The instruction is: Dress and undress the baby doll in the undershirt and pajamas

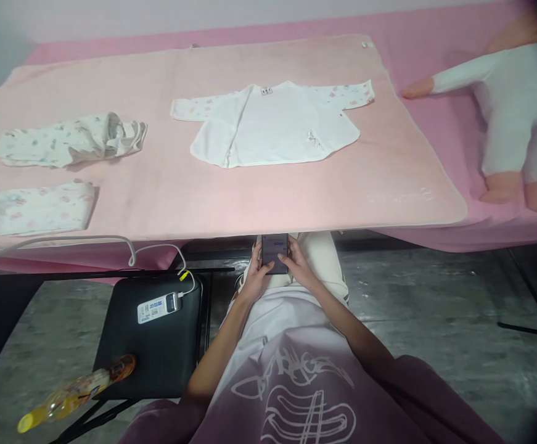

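In my lap, just below the table's front edge, I hold a dark smartphone upright with its screen toward me. My left hand is closed around its left side, thumb at the lower screen. Gripping the right side is my right hand, its thumb lying over the screen. Text on the screen is too small to read. On the table beyond my hands a white baby shirt lies spread out, front up, with patterned sleeves stretched to both sides.
A pink mat covers much of the table. Folded patterned baby clothes and a folded cloth lie at left. A doll in white lies at right. A black stool bears a cabled power bank and a drink bottle.
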